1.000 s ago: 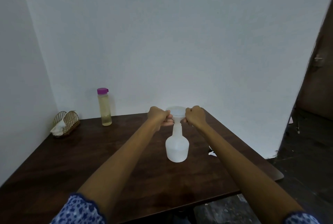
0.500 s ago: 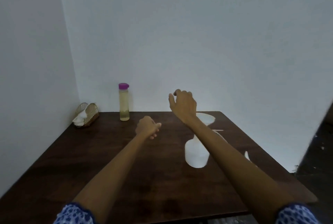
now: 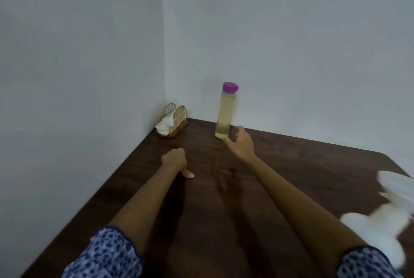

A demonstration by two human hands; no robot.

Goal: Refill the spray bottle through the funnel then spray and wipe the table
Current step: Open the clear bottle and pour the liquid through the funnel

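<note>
The tall clear bottle with the purple cap stood upright near the back wall, holding a pale yellow liquid, its base on the dark wooden table. The right hand was stretched toward it with the fingers spread and empty, the fingertips just beside the bottle's lower part; whether they touched it could not be told. The left hand lay on the table nearer the person, loosely curled with nothing in it, the thumb pointing out to the right, well apart from the bottle.

At the far right edge of the view the white spray bottle and the white funnel above it showed only as blurred pale shapes, partly cut off by the frame and partly behind the right forearm. Neither hand was near them.

In the back corner, where the two pale walls met, a small wire holder with a white tissue in it sat to the left of the bottle, apart from it. The tabletop between the two forearms and from the bottle rightward to the rounded far corner lay bare. The left edge of the table ran close along the side wall. Blue patterned sleeves covered both upper arms.
</note>
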